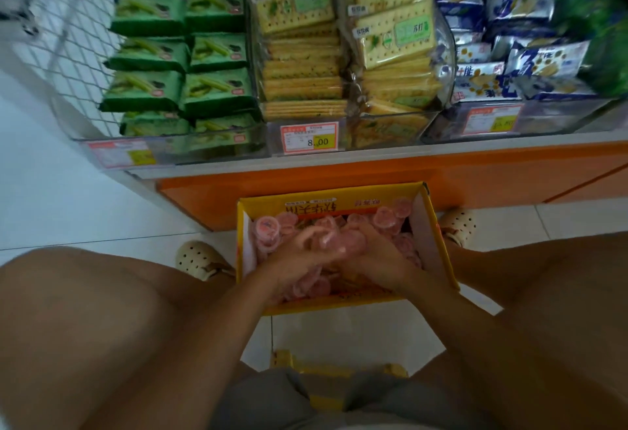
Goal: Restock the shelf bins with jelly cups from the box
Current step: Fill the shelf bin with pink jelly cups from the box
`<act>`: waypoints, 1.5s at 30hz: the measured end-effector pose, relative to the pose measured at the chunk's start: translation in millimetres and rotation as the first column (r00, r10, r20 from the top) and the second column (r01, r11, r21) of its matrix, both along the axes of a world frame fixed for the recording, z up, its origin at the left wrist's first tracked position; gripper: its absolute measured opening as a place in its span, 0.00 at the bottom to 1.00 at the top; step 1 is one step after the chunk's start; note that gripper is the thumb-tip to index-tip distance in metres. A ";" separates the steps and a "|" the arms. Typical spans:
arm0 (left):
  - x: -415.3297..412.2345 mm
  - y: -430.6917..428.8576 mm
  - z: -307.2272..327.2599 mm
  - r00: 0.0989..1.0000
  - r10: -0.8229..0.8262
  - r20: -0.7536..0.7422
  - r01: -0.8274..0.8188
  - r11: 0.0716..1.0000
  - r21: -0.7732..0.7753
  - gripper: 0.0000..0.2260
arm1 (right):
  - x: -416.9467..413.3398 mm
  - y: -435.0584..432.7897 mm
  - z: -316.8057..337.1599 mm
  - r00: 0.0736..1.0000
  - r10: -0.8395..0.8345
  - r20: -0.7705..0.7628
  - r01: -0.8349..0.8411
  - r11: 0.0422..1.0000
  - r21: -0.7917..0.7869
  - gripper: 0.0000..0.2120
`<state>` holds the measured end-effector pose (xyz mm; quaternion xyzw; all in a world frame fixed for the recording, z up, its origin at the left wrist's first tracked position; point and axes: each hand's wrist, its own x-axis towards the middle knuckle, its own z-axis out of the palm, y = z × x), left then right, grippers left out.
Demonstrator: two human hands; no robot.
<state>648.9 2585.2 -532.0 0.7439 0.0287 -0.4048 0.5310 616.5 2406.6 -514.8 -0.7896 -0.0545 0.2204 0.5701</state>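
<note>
On the floor between the person's knees, against the orange shelf base (pixel 339 174), I see the yellow box (pixel 438 246) open and heaped with jelly cups (pixel 268 230): small, pink, translucent, with round lids. The left hand (pixel 292 261) and right hand (pixel 377 256) touch over the heap. The left fingers curl round blurred cups; I cannot tell whether the right hand grips any.
</note>
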 end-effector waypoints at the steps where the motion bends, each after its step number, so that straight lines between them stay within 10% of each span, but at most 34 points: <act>1: 0.2 4.1 5.6 0.999 0.030 0.024 -0.031 0.999 0.014 0.16 | -3.6 0.5 -4.7 1.000 -0.029 0.000 0.029 1.000 -0.008 0.14; 9: 11.0 38.2 48.6 0.987 0.162 0.012 -0.162 0.986 -0.037 0.10 | 9.7 18.5 32.7 0.941 -0.306 -0.145 0.313 0.949 0.030 0.19; 19: 18.9 49.3 100.6 0.946 0.323 0.007 -0.307 0.906 -0.293 0.12 | 30.1 36.1 86.0 0.980 -0.071 0.188 0.115 0.965 -0.235 0.29; 26: 32.5 76.6 203.4 0.913 0.251 0.320 -0.171 0.951 -0.258 0.05 | 42.6 47.7 172.9 0.908 -0.116 0.402 0.198 0.966 -0.168 0.18; 37: 112.3 155.9 399.3 0.415 0.182 0.891 -0.222 0.970 -0.095 0.13 | 151.4 110.4 424.6 0.523 0.145 0.840 0.218 0.930 -0.297 0.20; 45: 157.6 197.2 413.4 0.279 0.028 0.960 -0.509 0.852 0.123 0.18 | 336.2 191.8 467.1 0.697 0.334 0.635 0.235 0.730 -0.642 0.13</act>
